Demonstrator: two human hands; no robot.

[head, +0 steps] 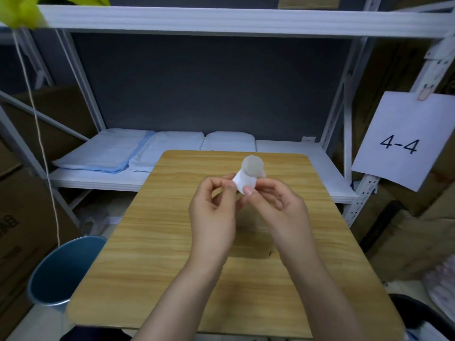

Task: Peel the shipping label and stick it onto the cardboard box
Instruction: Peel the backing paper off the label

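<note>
Both hands are raised over the wooden table (147, 242). Between them is a small white shipping label (242, 183). Its translucent backing (252, 164) curls upward and away from it. My left hand (211, 212) pinches the left edge with thumb and forefinger. My right hand (278, 205) pinches the lower right part with its thumb on top. Below my wrists lies a low tan cardboard box (253, 242), mostly hidden and close in colour to the table.
A blue bin (61, 269) stands on the floor left of the table. Behind the table, a white shelf (290, 153) carries folded pale blue cloths (103, 153). A paper sign reading 4-4 (398, 141) hangs at the right. Cardboard cartons are stacked on both sides.
</note>
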